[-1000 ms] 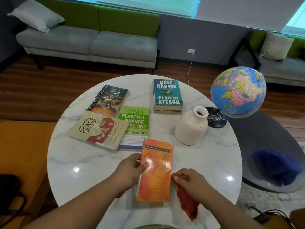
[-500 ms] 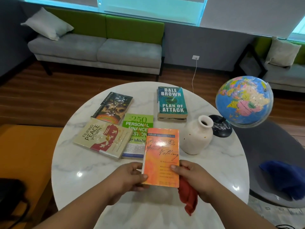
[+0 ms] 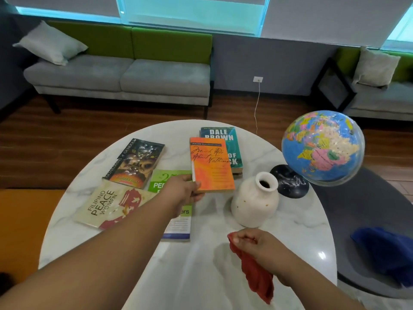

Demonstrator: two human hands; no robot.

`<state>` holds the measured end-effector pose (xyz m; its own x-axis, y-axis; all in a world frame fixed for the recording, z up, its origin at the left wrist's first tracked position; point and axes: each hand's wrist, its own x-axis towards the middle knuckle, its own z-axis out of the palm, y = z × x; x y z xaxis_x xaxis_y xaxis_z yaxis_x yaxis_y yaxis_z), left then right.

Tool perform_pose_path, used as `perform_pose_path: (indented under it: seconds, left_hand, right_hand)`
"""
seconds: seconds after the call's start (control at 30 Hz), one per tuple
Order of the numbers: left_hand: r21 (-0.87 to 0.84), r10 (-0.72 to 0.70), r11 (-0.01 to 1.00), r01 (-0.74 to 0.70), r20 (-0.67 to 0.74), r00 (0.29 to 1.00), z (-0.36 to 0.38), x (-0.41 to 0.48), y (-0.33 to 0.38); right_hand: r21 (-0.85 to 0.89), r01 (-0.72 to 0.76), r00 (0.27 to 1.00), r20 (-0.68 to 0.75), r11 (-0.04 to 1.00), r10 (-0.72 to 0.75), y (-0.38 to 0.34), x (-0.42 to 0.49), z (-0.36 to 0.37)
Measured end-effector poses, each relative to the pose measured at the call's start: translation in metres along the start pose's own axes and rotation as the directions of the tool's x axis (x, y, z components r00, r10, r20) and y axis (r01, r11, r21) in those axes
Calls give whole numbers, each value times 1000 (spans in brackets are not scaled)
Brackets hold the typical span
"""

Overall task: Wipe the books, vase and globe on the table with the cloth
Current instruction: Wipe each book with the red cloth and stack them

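Left hand: your left hand pinches the orange paperback by its lower left corner, thumb on top. The book is raised over the table's middle and partly covers the teal paperback near the far edge.
Right hand: your right hand is clenched on a bunch of the red cloth near the table's near edge, with the rest trailing down.
Other task things: the vase stands upright right of the middle. The globe sits at the right edge on a black base. Three more books lie flat on the left half.
Risk, book: a one-corner pinch on a limp paperback may let it sag or slip, and the vase is just beside it.
Risk, vase: its rounded body could tip and roll on the slick table if knocked.
Risk, globe: its ball appears to hang past the table's rim, so a hard wipe might topple it.
Materials: glossy white marble top, round. Matte cream vase, bulbous and narrow-necked, dotted with small holes. Shiny plastic-looking globe. Soft, crumpled cloth. Glossy card covers.
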<state>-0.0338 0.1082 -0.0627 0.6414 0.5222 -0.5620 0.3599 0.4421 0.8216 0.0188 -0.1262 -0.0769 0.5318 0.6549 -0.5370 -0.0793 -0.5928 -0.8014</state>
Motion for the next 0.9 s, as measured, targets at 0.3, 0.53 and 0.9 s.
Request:
perform_pose_path:
  seconds: [0.3, 0.53, 0.9]
  left_hand:
    - [109, -2, 994, 9, -62, 998, 33, 83, 30]
    - [504, 177, 859, -90, -128, 976, 29, 125, 35]
    - [589, 155, 807, -45, -138, 978, 30, 137, 39]
  right_hand:
    - [68, 47, 995, 84, 997, -53, 7, 30, 3]
    - [37, 69, 991, 111, 997, -73, 12, 48, 0]
    - [-3, 82, 991, 109, 997, -81, 15, 51, 0]
